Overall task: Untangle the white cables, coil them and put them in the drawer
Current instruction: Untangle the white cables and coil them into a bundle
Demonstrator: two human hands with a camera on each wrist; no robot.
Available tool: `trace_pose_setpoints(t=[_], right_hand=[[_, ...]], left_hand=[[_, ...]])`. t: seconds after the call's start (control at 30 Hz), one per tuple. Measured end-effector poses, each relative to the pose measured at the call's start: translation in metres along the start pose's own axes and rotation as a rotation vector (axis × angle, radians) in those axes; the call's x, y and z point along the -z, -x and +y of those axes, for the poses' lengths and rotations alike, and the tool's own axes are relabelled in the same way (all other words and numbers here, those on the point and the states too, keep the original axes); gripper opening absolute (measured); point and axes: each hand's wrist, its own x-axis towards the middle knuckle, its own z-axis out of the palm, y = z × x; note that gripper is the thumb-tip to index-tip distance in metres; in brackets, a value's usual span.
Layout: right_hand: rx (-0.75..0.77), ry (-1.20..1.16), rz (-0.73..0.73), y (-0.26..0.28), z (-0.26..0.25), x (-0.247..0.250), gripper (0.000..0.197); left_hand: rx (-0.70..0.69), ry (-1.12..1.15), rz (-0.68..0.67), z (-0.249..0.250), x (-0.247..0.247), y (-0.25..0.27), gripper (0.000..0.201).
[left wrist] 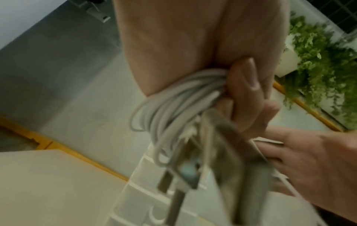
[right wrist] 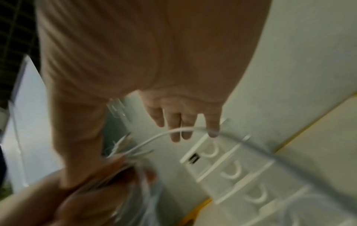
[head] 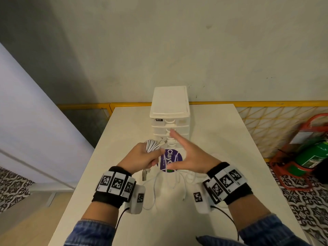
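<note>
The person's left hand (head: 142,157) is closed around a coiled bundle of white cables (head: 152,146), with the fingers and thumb curled over the loops; in the left wrist view the coil (left wrist: 173,99) sits under the thumb and some plug ends hang down from it, blurred. The bundle is held above the white table (head: 230,157), just in front of the small white plastic drawer unit (head: 170,103) that stands at the far middle of the table. The right hand (head: 188,155) is spread wide, with straight fingers reaching toward the fronts of the drawers, and it grips nothing. Whether the fingertips touch a drawer handle is not clear. More loose white cable (head: 170,185) lies on the table near the wrists, partly over a round purple sticker (head: 173,159). A thin cable strand crosses in front of the right hand's fingers (right wrist: 174,122) in the right wrist view. All visible drawers look closed. To the right of the table, on the patterned floor, a green cylinder (head: 312,155) lies in a red stand.
</note>
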Motion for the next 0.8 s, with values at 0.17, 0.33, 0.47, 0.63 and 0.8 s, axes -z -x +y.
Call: trace_pose_setpoints(t=[0.17,0.33,0.47,0.63,0.8], right_hand=[[-0.021,-0.263,0.063,-0.013,0.001,-0.029,0.055],[-0.005,-0.169,0.349,-0.006,0.020,0.014,0.012],[0.082,-0.110,0.502,-0.011,0.016,0.031,0.016],[0.081,-0.295,0.545,-0.025,0.016,0.014,0.025],[0.012,-0.265,0.421,-0.023,0.026,-0.028,0.026]], left_hand=[[-0.059,0.145,0.028,0.013,0.002,0.002,0.042],[0.058,-0.044,0.011,0.001,0.023,0.004,0.025],[0.053,0.171,-0.248,0.002,-0.001,0.010,0.031],[-0.161,0.661,-0.309,0.028,-0.030,0.002,0.031],[-0.337,1.167,-0.226,0.048,-0.019,-0.013,0.035]])
